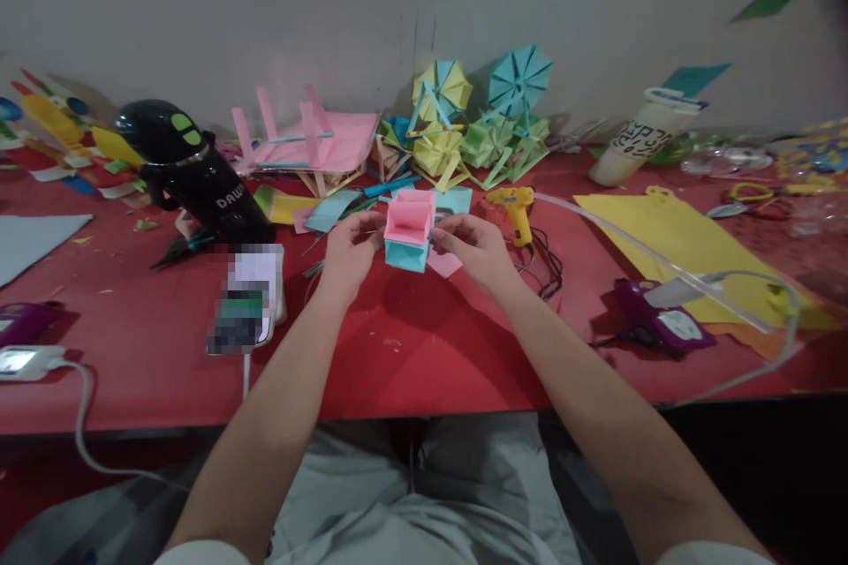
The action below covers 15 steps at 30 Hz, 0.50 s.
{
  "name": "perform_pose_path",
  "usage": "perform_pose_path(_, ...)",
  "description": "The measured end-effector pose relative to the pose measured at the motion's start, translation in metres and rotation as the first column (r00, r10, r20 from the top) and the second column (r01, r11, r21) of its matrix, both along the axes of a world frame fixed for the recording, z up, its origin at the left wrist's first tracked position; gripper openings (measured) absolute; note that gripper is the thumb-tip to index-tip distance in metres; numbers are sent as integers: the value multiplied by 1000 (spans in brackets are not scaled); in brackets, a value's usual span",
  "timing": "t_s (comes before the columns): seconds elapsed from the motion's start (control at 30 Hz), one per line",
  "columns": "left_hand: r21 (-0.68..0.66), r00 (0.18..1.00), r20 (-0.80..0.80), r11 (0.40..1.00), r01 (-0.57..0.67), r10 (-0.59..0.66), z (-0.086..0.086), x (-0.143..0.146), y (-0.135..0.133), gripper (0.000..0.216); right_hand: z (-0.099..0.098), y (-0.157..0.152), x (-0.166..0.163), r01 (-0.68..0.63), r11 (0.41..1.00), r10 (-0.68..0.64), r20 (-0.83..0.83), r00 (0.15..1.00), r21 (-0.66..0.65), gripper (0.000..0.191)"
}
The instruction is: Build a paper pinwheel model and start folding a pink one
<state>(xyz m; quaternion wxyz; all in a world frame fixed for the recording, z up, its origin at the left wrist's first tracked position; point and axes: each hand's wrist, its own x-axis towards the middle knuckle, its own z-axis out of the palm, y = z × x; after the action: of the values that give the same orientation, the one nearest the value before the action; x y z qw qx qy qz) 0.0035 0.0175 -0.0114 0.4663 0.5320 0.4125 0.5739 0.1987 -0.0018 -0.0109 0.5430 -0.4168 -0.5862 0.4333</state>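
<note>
Here I hold both forearms extended over the red desk (pixel 397 344), wrists angled inward. My left grip (pixel 351 249) and right grip (pixel 472 247) pinch opposite sides of the pink-and-blue paper box (pixel 409 234), just above the desk, near the yellow glue gun (pixel 517 210).

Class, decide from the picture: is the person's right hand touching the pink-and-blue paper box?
Touching. The head view shows the right hand with its fingers pinching the right side of the pink-and-blue paper box, no gap between them.
</note>
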Motion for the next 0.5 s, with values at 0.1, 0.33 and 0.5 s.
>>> perform_pose_path(0.1, -56, 998, -31, 997, 50, -52, -3, -1, 1, 27, -2, 2, 2, -4, 1000, 3, -22, 1000, -25, 32)
perform_pose_path(0.33, -204, 992, -74, 975, 85, -102, -4, -1, 0, 29, -6, 7, 5, -21, 998, 19, -34, 999, -57, 36)
perform_pose_path(0.5, -155, 993, -82, 985, 71, -85, -7, -2, 2, 28, -8, 8, 4, -23, 998, 21, -36, 999, -64, 38)
